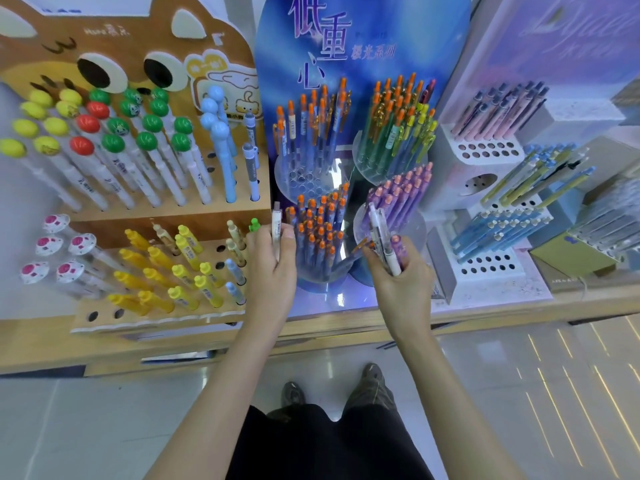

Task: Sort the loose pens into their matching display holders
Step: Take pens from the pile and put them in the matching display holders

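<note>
Left hand (pixel 273 268): fingers (pixel 288 239) curled round one white pen (pixel 276 223), pinching it upright. The cap end sticks up above the knuckles and the lower end is hidden in the grip.

Right hand (pixel 401 282): fingers (pixel 414 252) wrapped round a bundle (pixel 381 237) of several pens, white and clear ones plus a purple one. The tops fan out up and left from the fist. Exact count can't be read.

Around the left fingers:
- Just right of them is the orange-cap cup (pixel 318 237), packed full.
- Just left is the brown rack (pixel 166 216), lower tier. Nearest are a green-topped pen (pixel 254 225) and the yellow pens (pixel 180 271), with some holes vacant.
- The white pen sits between rack edge and cup, touching neither as far as can be seen.

Around the right fingers:
- Straight beyond the bundle tips is the purple cup (pixel 401 195), with the tips overlapping its clear rim.
- Further right is the white rack (pixel 485 150), holding pink and blue pens, well apart from the hand.

All holders stand on the worktop (pixel 485 306). Both hands hover above its front edge. Below are the floor (pixel 104 427) and the person's shoes (pixel 372 379).
</note>
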`<control>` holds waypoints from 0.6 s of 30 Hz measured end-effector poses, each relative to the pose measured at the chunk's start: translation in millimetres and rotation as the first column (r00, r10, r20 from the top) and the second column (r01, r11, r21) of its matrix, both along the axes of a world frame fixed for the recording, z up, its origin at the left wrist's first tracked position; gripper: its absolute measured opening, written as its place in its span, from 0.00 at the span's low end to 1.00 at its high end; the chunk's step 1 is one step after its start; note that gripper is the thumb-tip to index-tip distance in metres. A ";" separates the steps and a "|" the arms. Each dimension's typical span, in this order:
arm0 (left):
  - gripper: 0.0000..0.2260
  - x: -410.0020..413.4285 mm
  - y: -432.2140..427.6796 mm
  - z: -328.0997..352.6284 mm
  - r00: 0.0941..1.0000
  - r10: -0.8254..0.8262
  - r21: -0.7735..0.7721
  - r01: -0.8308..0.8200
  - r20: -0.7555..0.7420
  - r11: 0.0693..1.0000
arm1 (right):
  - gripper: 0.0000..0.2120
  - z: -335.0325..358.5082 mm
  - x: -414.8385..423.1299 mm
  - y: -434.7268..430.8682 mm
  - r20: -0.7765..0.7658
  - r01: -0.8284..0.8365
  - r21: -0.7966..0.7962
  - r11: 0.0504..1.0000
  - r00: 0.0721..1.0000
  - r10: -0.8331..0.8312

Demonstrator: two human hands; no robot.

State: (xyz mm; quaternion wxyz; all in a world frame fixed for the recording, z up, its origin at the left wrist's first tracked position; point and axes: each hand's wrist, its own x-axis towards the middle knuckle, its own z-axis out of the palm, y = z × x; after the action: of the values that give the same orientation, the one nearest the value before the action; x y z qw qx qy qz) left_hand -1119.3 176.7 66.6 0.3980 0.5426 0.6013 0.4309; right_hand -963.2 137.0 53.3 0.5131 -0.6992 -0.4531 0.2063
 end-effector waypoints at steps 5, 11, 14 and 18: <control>0.07 -4.0 -4.0 5.4 0.998 0.014 0.000 -0.014 0.054 1.000 | 0.09 6.0 -11.2 2.1 0.044 -0.141 -0.032 0.990 0.989 0.142; 0.07 -10.8 -2.8 10.9 0.990 0.020 0.001 -0.020 0.142 1.000 | 0.12 0.5 -10.5 -5.8 0.009 -0.135 -0.024 0.990 0.991 0.136; 0.07 -12.6 -2.6 12.5 0.989 0.028 0.006 -0.029 0.148 1.000 | 0.12 0.0 -5.4 -9.3 0.031 -0.124 -0.003 0.992 0.992 0.124; 0.07 -9.5 -4.8 12.4 0.988 0.008 0.024 -0.012 0.153 1.000 | 0.13 0.9 -5.1 -7.3 0.084 -0.117 -0.009 0.993 0.990 0.118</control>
State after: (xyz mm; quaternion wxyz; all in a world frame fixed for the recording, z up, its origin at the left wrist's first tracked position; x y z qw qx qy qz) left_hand -1128.9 171.9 79.0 0.4337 0.5099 0.5663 0.4808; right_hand -968.3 129.8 54.1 0.4789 -0.6805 -0.5143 0.2074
